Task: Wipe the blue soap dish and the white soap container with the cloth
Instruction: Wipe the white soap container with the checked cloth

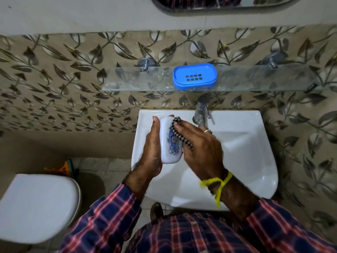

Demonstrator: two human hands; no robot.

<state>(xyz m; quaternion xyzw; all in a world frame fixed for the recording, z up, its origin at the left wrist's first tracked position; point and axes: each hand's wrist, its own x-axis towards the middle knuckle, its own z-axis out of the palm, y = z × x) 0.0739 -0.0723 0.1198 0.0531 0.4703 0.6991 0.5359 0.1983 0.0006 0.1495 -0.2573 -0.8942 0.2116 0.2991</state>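
The left hand (152, 152) is clamped along the long left edge of the white soap container (168, 141), thumb stretched up its side and the heel of the palm cupping its near end, so the printed lid faces up and to the right. The right hand (198, 148) lies flat against that lid with fingers closed over the checked cloth (177, 126), pressing the cloth between palm and plastic; only a dark-and-white fringe of it shows at the fingertips and along the inner edge of the hand.

Both are held over the left rim of the washbasin (255, 152), with the tap (201, 114) just beyond the right fingers. Up and away from the grip, on the glass shelf (237, 81), the blue soap dish (194, 76) sits alone, well apart from either hand.

The container looks like light, stiff moulded plastic, glossy and probably slick (more so if damp), so the edge-and-end hold seems the sound one: it braces against the push of the wiping hand and leaves the broad face free. Squeezing the lid itself might flex it. The cloth is soft and thin and should fold round the rounded corners readily. Whether the dish has had its wipe cannot be told from here.
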